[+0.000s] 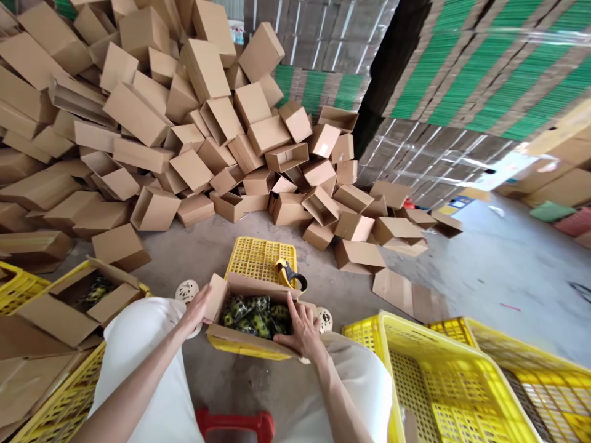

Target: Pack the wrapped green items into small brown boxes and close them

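In front of me an open cardboard box (263,341) sits on an upturned yellow crate (252,255), between my knees. Inside it are several clear plastic bags of dark-patterned green items (252,317); their kind cannot be made out. My left hand (196,309) holds the raised left end flap, its fingers pressed along the outer face. Spread wide, my right hand (302,329) lies at the box's right end, with the thumb reaching over the opening and the fingers against the flap. A yellow and black tape dispenser (289,272) rests on the crate just behind the box.
A big heap of empty cardboard boxes (194,166) covers the floor ahead. Yellow crates (388,344) stand at my right. At my left, a yellow crate (69,394) bears another open box (60,320). A red stool (235,421) shows below me. Strapped cardboard stacks (443,67) rise behind.
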A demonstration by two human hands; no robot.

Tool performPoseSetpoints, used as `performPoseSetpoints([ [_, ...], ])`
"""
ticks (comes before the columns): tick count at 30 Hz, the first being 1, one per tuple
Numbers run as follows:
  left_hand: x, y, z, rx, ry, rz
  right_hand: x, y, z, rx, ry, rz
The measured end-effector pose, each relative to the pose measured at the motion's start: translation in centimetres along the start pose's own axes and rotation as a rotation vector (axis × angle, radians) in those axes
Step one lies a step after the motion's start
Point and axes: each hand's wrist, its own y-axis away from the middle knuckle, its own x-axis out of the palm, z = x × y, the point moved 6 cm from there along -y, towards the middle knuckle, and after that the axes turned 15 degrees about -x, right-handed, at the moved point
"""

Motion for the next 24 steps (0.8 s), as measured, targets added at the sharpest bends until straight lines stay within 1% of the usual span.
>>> performPoseSetpoints([
  [3, 1.0, 0.2, 0.0, 0.060, -0.065, 0.199, 0.0, -0.5, 0.3, 0.038, 0.023, -0.043],
  [4, 1.3, 0.2, 0.2, 0.073, -0.103, 0.246, 0.0, -0.6, 0.4, 0.048, 0.026, -0.058],
  [5, 1.5, 0.1, 0.4, 0.095, -0.147, 0.267, 0.1, -0.7, 0.5, 0.060, 0.028, -0.071],
  [9, 2.0, -0.5, 0.6, 0.252, -0.311, 0.222, -0.2, -0.6, 0.6, 0.075, 0.045, -0.114],
  [11, 2.3, -0.7, 0.5, 0.285, -0.362, 0.204, -0.9, -0.3, 0.4, 0.064, 0.053, -0.173],
  [15, 2.9, -0.2, -0.3, 0.298, -0.428, 0.221, -3.1, 1.0, -0.1, -0.016, -0.012, -0.384],
  [18, 2.9, 0.2, -0.9, 0.297, -0.435, 0.237, -4.0, 2.2, -0.4, -0.039, -0.089, -0.532],
  [21, 3.1, -0.2, -1.0, 0.332, -0.516, 0.244, -3.6, 2.6, -1.0, -0.005, -0.212, -0.633],
  [22, 3.2, -0.5, -0.9, 0.347, -0.567, 0.251, -3.2, 2.4, -1.3, 0.001, -0.264, -0.632],
  [24, 3.4, -1.1, -0.5, 0.372, -0.652, 0.263, -1.9, 1.5, -1.9, -0.016, -0.356, -0.549],
])
